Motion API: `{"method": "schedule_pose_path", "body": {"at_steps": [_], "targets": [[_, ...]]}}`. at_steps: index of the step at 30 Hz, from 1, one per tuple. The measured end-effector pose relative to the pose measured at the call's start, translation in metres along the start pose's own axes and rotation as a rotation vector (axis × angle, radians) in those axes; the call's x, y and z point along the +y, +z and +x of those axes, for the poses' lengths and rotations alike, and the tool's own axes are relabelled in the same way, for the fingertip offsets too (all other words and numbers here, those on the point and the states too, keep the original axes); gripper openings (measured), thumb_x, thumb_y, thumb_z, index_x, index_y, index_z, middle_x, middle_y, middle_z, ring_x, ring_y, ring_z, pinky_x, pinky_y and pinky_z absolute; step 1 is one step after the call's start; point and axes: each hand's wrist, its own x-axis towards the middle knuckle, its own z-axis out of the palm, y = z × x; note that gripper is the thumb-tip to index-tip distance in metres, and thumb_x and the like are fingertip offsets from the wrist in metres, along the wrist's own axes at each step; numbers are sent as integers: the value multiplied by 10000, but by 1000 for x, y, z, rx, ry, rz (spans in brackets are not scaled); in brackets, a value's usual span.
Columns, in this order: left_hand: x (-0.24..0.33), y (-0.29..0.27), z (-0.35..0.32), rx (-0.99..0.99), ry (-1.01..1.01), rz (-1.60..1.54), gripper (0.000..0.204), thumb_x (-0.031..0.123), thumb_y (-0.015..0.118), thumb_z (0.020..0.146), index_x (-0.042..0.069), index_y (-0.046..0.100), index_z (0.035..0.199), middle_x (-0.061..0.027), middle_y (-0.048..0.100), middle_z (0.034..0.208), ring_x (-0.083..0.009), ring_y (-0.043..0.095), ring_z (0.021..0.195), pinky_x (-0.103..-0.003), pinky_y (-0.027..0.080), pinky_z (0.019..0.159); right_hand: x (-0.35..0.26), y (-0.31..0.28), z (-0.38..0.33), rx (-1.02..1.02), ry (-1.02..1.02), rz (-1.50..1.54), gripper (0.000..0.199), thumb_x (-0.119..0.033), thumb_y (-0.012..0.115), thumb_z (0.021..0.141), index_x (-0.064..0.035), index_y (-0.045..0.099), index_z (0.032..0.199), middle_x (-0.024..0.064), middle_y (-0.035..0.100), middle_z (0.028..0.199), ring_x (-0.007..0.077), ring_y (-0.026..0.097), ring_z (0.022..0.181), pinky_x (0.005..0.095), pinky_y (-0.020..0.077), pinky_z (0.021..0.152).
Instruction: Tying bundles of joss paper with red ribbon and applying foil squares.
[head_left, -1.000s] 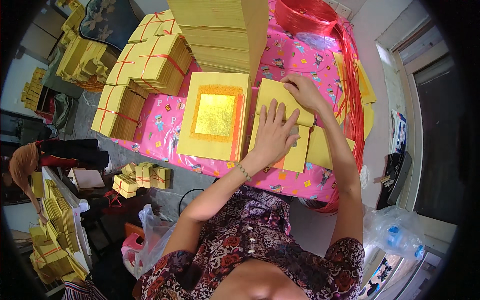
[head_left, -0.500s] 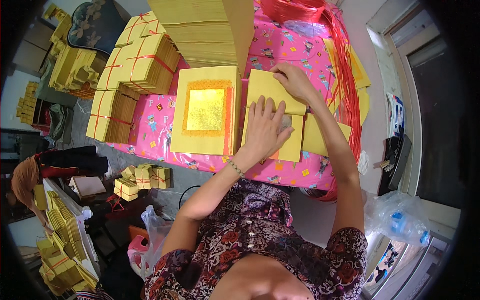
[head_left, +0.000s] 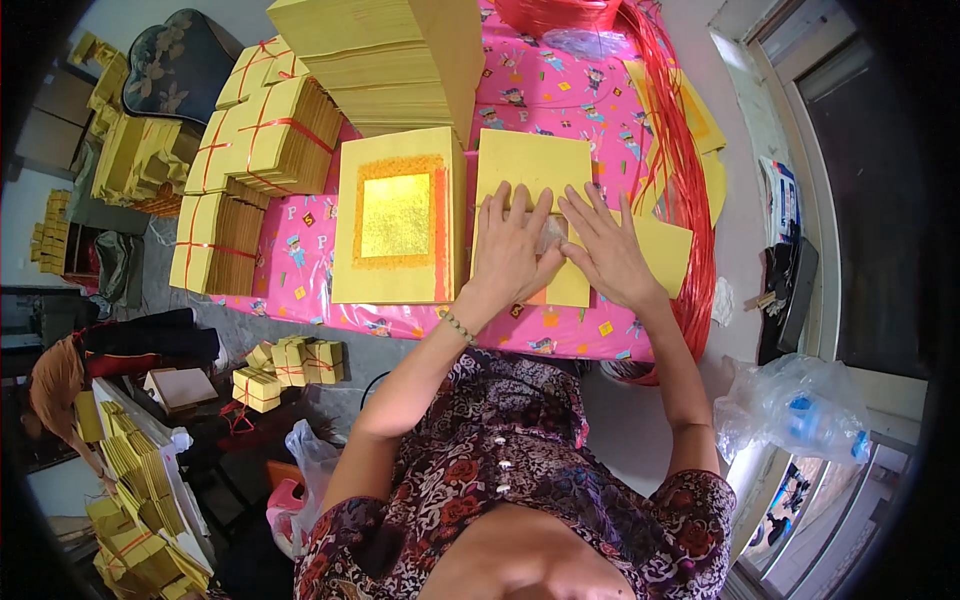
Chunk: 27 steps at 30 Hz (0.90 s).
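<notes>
A yellow paper sheet [head_left: 535, 158] lies on the table in front of me, folded over at its near part. My left hand [head_left: 510, 245] rests flat on the fold, fingers stretched forward. Close beside it, my right hand [head_left: 614, 252] also presses down with spread fingers, thumbs almost meeting. Between them shows a small greyish patch on the paper. Another yellow sheet [head_left: 665, 255] sticks out from under the right hand. To the left stands a thick stack of yellow paper [head_left: 345, 225], its top sheet bearing a gold foil square [head_left: 396, 214] in an orange frame.
A tall yellow paper stack [head_left: 385, 75] rises behind. Bundles tied with red string [head_left: 290, 125] fill the left of the pink patterned table cover [head_left: 300, 265]. Long red strings [head_left: 690, 200] hang down the right side. At the lower left, a person [head_left: 60, 375] bends over more paper.
My right hand has left the sheet's far right corner and come nearer, now lying flat beside the left hand. The left hand stays on the paper. The whole view has shifted slightly.
</notes>
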Motion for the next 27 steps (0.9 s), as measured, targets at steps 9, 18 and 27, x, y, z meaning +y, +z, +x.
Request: {"method": "schedule_pose_path", "body": {"at_steps": [9, 18, 27], "targets": [[-5, 5, -4, 12, -15, -128, 655, 401, 576, 860, 79, 461, 1419, -266, 410, 1408, -511, 303, 1342, -580, 238, 1126, 7, 12, -6, -62, -14, 28, 642, -450, 400, 1012, -68, 296, 1517, 109, 262, 1591, 287, 180, 1489, 545, 90, 1193], [-6, -3, -17, -29, -87, 139, 630, 458, 486, 940, 145, 409, 1482, -261, 320, 1517, -529, 229, 1400, -576, 164, 1161, -9, -5, 2, -49, -9, -65, 646, -471, 404, 1005, -52, 339, 1493, 119, 296, 1574, 288, 219, 1474, 563, 109, 1185], [-8, 2, -18, -44, -74, 167, 603, 403, 457, 949, 148, 394, 1492, -278, 304, 1525, -542, 210, 1407, -586, 167, 1158, -3, 17, 3, -27, -87, -23, 601, -411, 404, 1014, -48, 344, 1490, 112, 297, 1575, 277, 229, 1471, 561, 112, 1190]]}}
